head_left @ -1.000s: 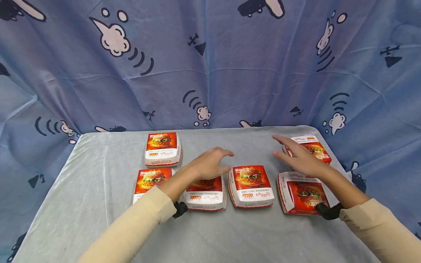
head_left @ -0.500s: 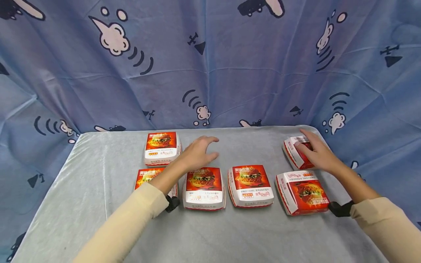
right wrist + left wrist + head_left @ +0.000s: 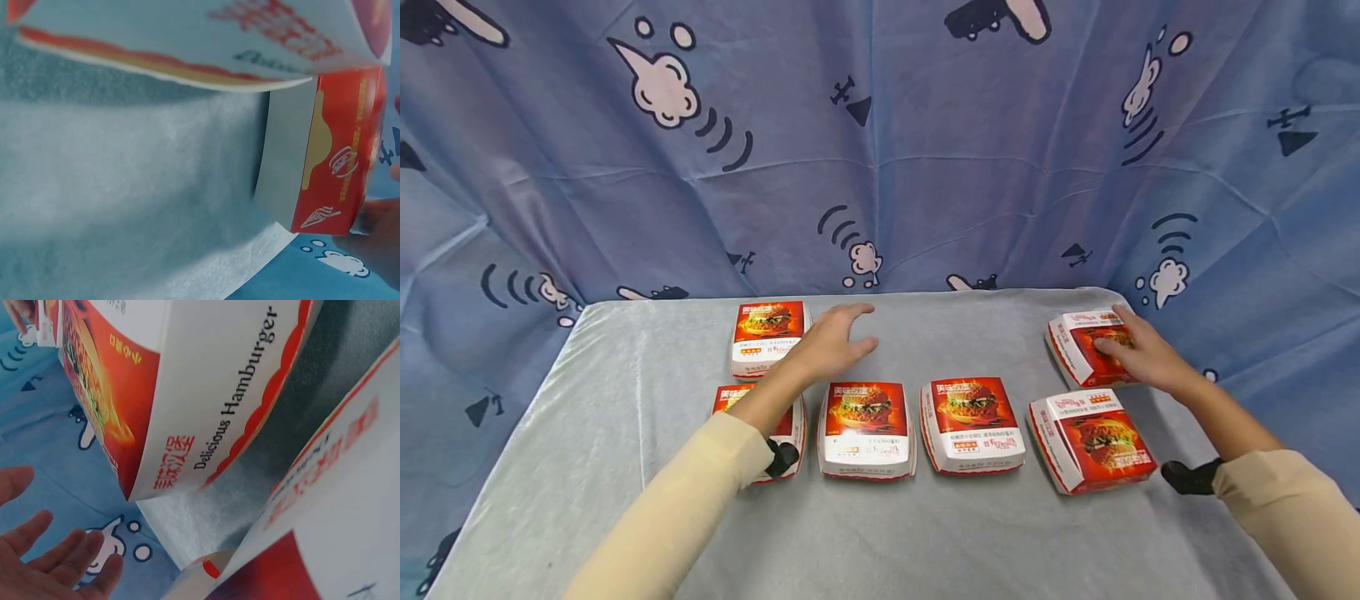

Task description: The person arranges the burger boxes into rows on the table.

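Note:
My left hand hovers near the back left hamburger box, just right of it, fingers spread and holding nothing. In the left wrist view its relaxed fingers are apart from a printed hamburger box. At the far right, my right hand overlaps the back right hamburger box, its thumb over the printed lid and forefinger reaching toward the back corner. From the right wrist, that box's red side shows with fingertips right at its edge. Part of its lid is hidden by the hand.
A front row holds a partly covered left box, two middle boxes and a right box. They lie on a grey cloth-covered table. A blue patterned curtain rises behind the table.
My left hand has moved left and back, from over the front boxes toward the back left box. My right hand has moved right, over the back right box.

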